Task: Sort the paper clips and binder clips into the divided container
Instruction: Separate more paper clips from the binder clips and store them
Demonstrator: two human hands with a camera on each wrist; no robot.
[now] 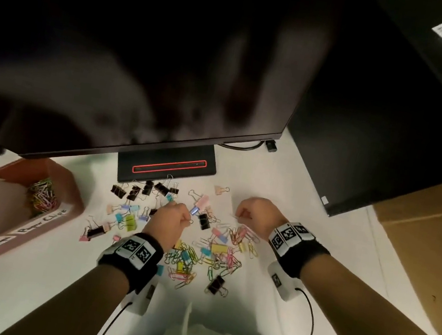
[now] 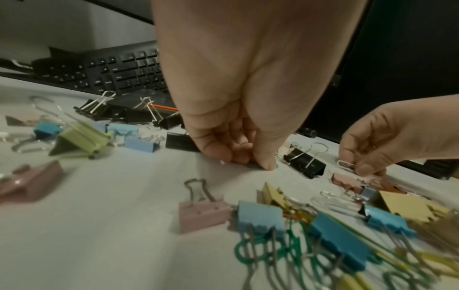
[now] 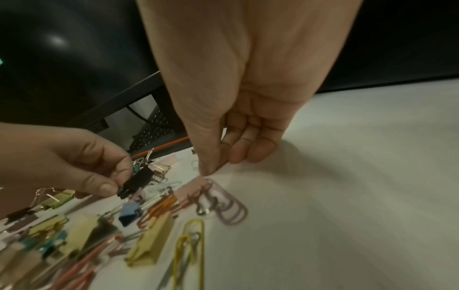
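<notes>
Apparently gathering: left hand (image 1: 172,216) pinching a small clip off the surface (image 1: 311,201), right hand (image 1: 257,215) pinching a white paper clip (image 2: 346,165), both bound for the divided container (image 1: 70,179).

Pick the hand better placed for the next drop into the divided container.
Left, probably. The left hand is nearer the divided container, which sits on its side, and pinches a small clip. The right hand, pinching a paper clip, would have to cross over.
</notes>
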